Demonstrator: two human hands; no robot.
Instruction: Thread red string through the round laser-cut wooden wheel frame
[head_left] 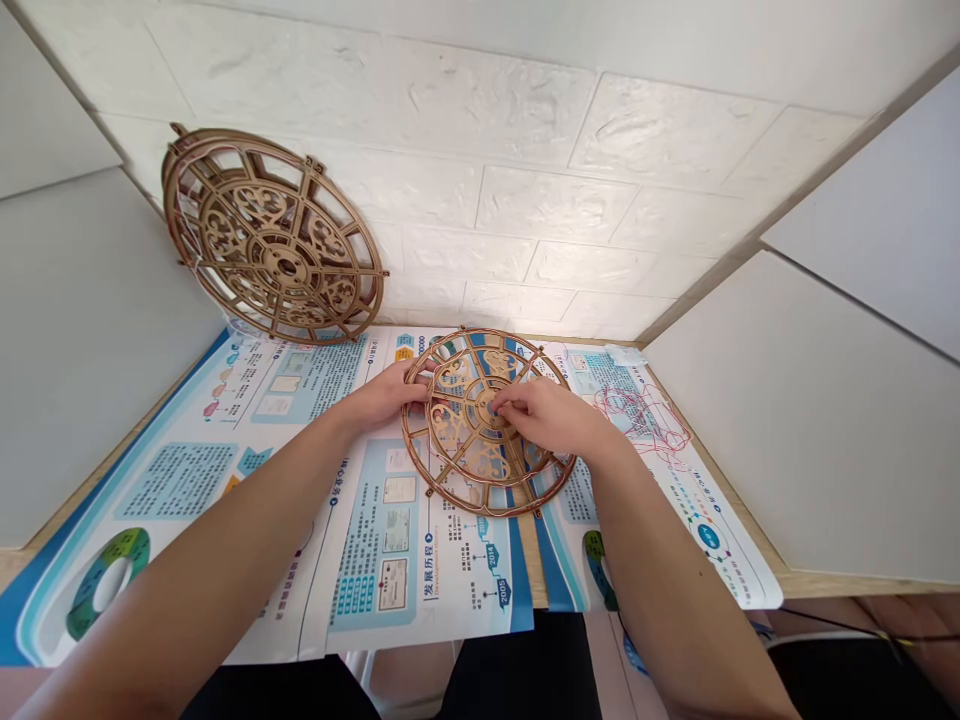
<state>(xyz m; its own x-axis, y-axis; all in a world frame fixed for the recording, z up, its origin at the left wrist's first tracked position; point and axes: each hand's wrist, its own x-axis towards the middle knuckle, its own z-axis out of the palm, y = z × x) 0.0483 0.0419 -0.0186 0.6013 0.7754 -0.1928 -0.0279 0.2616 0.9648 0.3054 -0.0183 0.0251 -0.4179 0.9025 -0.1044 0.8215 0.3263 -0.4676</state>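
Note:
A round openwork wooden wheel (pixel 489 470), with spokes, scroll cut-outs and thin wire along its rim, lies in front of me over printed sheets. My left hand (pixel 390 393) grips its left rim, thumb above and fingers around the edge. At the hub, my right hand (pixel 546 412) has thumb and forefinger pinched together; whatever is between the fingertips is too small or hidden to make out. A tangle of thin red wire (pixel 645 420) lies to the right of the wheel.
Several similar wooden wheels (pixel 285 262) lean in a stack against the white brick-patterned wall (pixel 540 210) at back left. Printed posters (pixel 300 500) cover the wooden table. White panels (pixel 840 420) stand at both sides. A small clear packet (pixel 625 356) lies at the back right.

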